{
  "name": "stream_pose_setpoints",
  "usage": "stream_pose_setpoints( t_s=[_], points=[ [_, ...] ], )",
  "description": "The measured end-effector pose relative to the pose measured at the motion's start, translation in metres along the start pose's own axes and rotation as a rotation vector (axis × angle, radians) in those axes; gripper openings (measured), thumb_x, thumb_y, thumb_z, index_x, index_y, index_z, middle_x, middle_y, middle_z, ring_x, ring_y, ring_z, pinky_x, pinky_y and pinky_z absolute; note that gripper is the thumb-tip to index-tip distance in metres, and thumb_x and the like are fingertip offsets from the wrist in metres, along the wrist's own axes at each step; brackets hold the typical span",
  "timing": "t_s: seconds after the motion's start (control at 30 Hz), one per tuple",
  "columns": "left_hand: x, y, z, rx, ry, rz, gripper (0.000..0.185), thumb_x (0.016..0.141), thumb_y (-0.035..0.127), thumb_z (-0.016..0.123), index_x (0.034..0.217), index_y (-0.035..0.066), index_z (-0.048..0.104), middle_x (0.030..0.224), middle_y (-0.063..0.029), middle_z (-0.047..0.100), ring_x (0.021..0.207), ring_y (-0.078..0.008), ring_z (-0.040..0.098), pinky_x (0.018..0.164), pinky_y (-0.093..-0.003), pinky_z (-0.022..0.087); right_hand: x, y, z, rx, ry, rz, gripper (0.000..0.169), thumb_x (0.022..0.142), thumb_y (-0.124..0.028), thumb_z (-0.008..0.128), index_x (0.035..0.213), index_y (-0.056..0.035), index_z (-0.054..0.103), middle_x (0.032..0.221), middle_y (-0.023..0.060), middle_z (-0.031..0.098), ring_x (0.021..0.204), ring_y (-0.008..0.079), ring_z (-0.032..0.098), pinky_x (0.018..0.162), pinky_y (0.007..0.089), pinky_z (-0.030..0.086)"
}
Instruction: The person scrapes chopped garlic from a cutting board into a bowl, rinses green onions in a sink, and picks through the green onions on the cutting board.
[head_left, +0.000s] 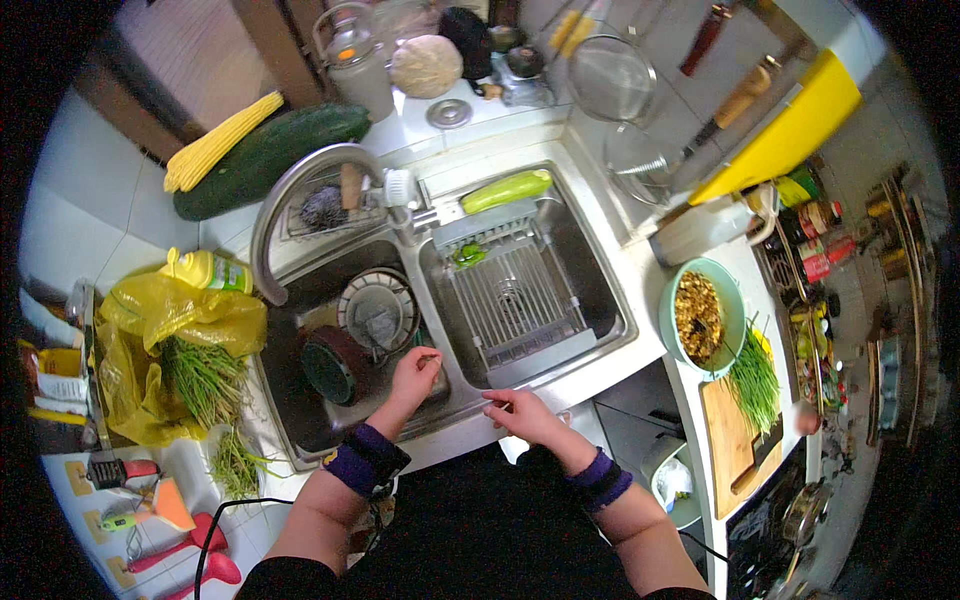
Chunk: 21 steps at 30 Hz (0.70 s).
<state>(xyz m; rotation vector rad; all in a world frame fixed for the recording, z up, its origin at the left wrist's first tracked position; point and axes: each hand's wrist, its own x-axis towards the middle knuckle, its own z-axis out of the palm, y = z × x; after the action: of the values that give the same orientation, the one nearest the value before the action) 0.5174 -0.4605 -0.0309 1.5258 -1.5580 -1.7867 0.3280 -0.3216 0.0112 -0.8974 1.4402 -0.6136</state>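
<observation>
My left hand (416, 379) is raised over the near edge of the left sink basin, thumb and fingertips pinched together; whether something tiny is between them cannot be told. My right hand (521, 412) is above the counter's front edge, its fingers curled around what may be a small thin piece. Beyond my left hand, a round strainer (377, 311) and a dark round pot (330, 367) lie in the left basin (300, 427). A metal drying rack (517, 292) spans the right basin, with a green pepper (469, 256) on it and a peeled green gourd (507, 190) behind.
Greens (202, 382) in a yellow plastic bag (135, 375) lie left of the sink. The curved faucet (274, 225) arches over the left basin. At right are a mint bowl (666, 315) of chopped filling, chives (754, 382), a wooden cutting board (724, 457) and a knife (761, 454).
</observation>
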Motion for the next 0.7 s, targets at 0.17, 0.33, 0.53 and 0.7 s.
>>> stream_pose_setpoints(
  t_s=[0.17, 0.33, 0.53, 0.7],
  points=[
    [-0.006, 0.037, 0.05, 0.025, -0.124, 0.143, 0.016, 0.089, 0.011, 0.061, 0.103, 0.006, 0.058, 0.066, 0.0012, 0.053, 0.054, -0.0063, 0.047, 0.047, -0.023, 0.037, -0.034, 0.039, -0.028, -0.006, 0.151, -0.126, 0.037, 0.091, -0.022, 0.059, 0.125, -0.0055, 0.057, 0.082, 0.0042, 0.066, 0.068, 0.0092, 0.062, 0.052, 0.0236, 0.049],
    [-0.019, 0.06, 0.137, 0.091, -0.232, 0.308, 0.021, 0.082, 0.008, 0.068, 0.1, 0.005, 0.058, 0.066, 0.0009, 0.056, 0.059, -0.0063, 0.048, 0.054, -0.024, 0.039, -0.099, 0.061, -0.078, 0.086, 0.204, -0.094, 0.038, 0.091, -0.022, 0.06, 0.126, -0.0069, 0.056, 0.087, 0.0034, 0.066, 0.069, 0.0086, 0.062, 0.055, 0.0236, 0.049],
    [-0.069, 0.085, 0.275, 0.203, -0.519, 0.398, 0.024, 0.082, 0.009, 0.07, 0.102, 0.004, 0.058, 0.063, 0.0016, 0.053, 0.057, -0.0057, 0.047, 0.052, -0.0229, 0.038, -0.207, 0.122, -0.137, 0.283, 0.433, -0.156, 0.039, 0.09, -0.021, 0.062, 0.124, -0.0032, 0.056, 0.087, 0.0036, 0.065, 0.068, 0.0094, 0.06, 0.059, 0.0248, 0.049],
    [-0.11, 0.106, 0.381, 0.276, -0.747, 0.413, 0.024, 0.085, 0.009, 0.066, 0.105, 0.004, 0.055, 0.065, 0.0013, 0.053, 0.057, -0.0054, 0.047, 0.051, -0.0237, 0.037, -0.295, 0.189, -0.17, 0.407, 0.624, -0.139, 0.039, 0.09, -0.015, 0.062, 0.126, -0.0024, 0.055, 0.089, 0.0014, 0.063, 0.07, 0.0078, 0.057, 0.061, 0.0227, 0.047]
  ],
)
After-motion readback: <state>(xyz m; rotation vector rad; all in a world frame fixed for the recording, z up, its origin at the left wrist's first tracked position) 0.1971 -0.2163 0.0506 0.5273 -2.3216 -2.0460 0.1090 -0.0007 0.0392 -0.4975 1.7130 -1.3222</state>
